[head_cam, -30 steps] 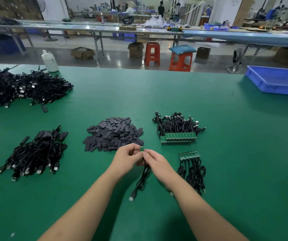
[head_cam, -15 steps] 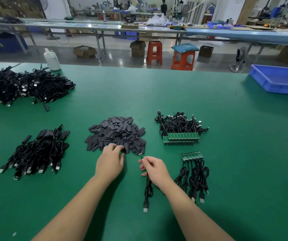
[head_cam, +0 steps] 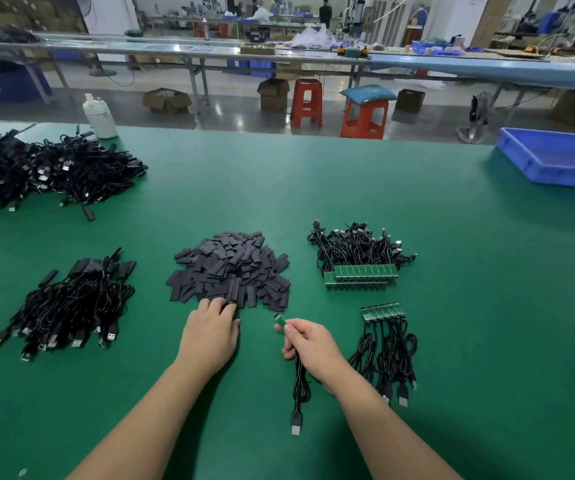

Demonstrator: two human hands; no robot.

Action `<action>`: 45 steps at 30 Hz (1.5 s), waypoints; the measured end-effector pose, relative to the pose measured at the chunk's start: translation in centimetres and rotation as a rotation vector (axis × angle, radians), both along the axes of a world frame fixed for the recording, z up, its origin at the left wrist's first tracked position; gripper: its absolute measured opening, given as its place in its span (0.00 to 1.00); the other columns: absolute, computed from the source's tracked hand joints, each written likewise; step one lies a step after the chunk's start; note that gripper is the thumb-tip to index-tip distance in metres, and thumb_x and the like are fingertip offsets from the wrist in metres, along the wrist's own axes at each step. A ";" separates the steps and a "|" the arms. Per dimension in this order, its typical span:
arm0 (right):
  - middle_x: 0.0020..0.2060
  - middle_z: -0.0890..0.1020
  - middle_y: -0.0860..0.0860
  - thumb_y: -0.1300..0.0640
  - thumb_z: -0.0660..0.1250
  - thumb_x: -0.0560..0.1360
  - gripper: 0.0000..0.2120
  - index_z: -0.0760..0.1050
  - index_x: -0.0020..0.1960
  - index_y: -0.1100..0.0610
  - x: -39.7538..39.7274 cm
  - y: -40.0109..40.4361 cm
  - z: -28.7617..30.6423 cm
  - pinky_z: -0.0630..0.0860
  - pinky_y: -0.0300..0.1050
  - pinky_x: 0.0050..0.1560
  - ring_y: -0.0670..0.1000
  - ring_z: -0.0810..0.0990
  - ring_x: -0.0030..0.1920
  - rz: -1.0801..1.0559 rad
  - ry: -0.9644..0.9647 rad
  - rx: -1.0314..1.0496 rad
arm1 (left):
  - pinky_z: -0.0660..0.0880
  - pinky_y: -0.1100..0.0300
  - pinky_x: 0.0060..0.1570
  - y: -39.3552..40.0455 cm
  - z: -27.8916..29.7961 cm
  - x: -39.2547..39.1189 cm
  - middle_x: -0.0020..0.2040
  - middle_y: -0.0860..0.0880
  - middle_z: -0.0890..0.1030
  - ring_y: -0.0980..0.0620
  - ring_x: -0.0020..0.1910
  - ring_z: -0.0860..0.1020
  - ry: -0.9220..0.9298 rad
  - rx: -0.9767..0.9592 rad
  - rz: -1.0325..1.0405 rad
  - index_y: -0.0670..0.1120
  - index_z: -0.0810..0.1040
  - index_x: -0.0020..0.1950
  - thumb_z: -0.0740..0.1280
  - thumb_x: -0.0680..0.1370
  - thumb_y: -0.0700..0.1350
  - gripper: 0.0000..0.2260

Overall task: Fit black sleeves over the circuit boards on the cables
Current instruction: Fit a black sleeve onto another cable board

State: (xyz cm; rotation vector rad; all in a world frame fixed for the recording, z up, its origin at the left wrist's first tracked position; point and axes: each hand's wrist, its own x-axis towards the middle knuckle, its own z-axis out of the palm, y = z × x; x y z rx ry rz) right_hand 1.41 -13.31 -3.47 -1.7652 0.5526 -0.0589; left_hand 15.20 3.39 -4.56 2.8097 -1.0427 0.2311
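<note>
A heap of flat black sleeves (head_cam: 230, 268) lies mid-table. My left hand (head_cam: 211, 332) reaches its near edge, fingertips curled down onto the sleeves; whether one is pinched is hidden. My right hand (head_cam: 308, 344) grips a black cable (head_cam: 299, 389) just below its small green circuit board (head_cam: 279, 318), which sticks up toward the heap. The cable's USB plug (head_cam: 295, 422) trails toward me.
Bare-board cables lie at right in a near bundle (head_cam: 388, 348) and a farther bundle (head_cam: 359, 258). Sleeved cables (head_cam: 67, 306) sit at left, with a big cable heap (head_cam: 43, 171) at far left, a white bottle (head_cam: 100, 116) and a blue tray (head_cam: 556, 157).
My hands were together on the board end a second ago. My left hand has let go and moved forward-left to the sleeve heap. My right hand keeps hold of the cable.
</note>
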 end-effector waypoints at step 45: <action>0.34 0.80 0.45 0.52 0.61 0.82 0.16 0.81 0.51 0.64 0.3 -0.6 -0.1 0.78 0.36 0.43 0.42 0.78 0.32 0.086 0.060 0.026 | 0.73 0.57 0.51 0.5 0.7 -1.3 0.52 0.51 0.74 0.49 0.51 0.77 0.323 -0.025 -0.227 0.48 0.79 0.62 0.63 0.82 0.51 0.13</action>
